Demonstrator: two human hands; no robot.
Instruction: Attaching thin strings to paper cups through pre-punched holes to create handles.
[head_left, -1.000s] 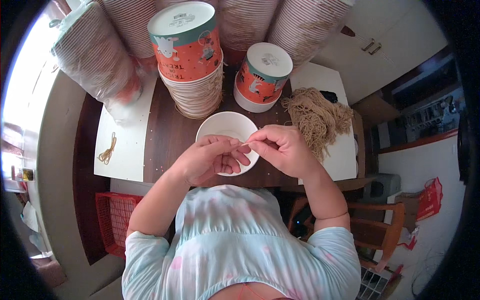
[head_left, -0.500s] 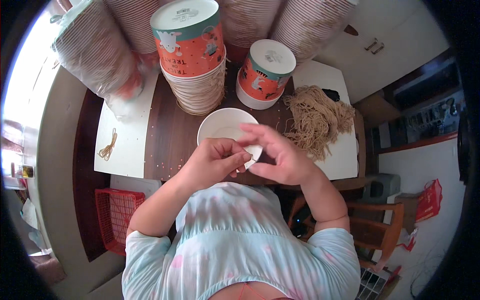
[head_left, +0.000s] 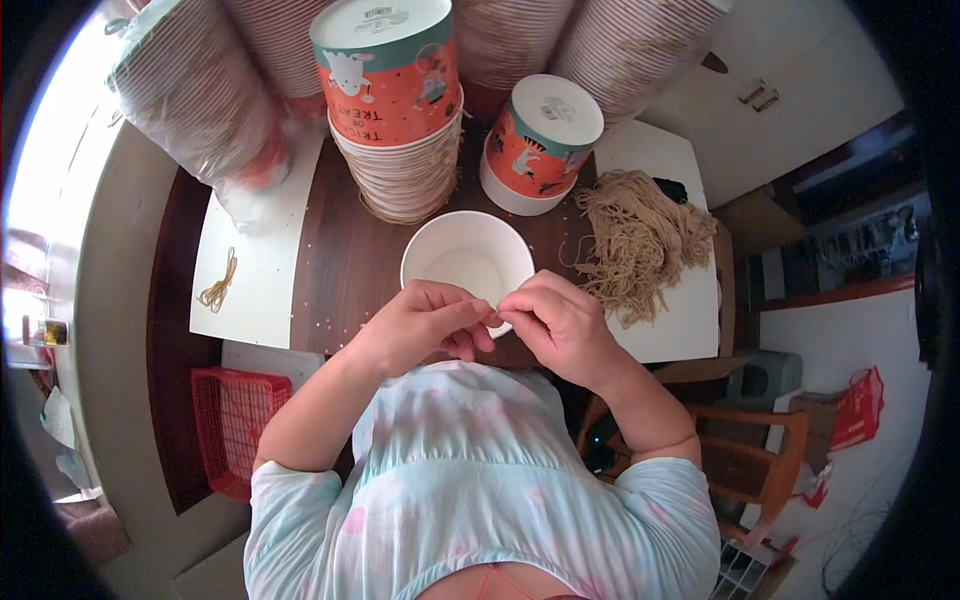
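Observation:
A round white paper bucket (head_left: 435, 250) stands mouth up at the table's front edge, close to my body. Over its near rim my left hand (head_left: 430, 320) is closed, thumb and forefinger pressed together and the other fingers curled below. My right hand (head_left: 562, 325) pinches at the rim's near right side, its fingertips almost meeting the left ones. Whatever tiny thing lies between the fingertips is too small to make out. Right of the bucket lies a tangled heap of tan cords (head_left: 645, 245).
Behind the bucket stands an upside-down stack of orange and green printed buckets (head_left: 395, 95) with cords hanging round it. A shorter upturned bucket (head_left: 535, 155) is beside it. Tall bagged stacks (head_left: 195, 100) line the back. A small cord bundle (head_left: 217, 280) lies left; below sits a red crate (head_left: 240, 410).
My right hand has gone from spread fingers over the bucket to a pinch beside my left fingertips. My left hand stays at the near rim. The view has shifted slightly.

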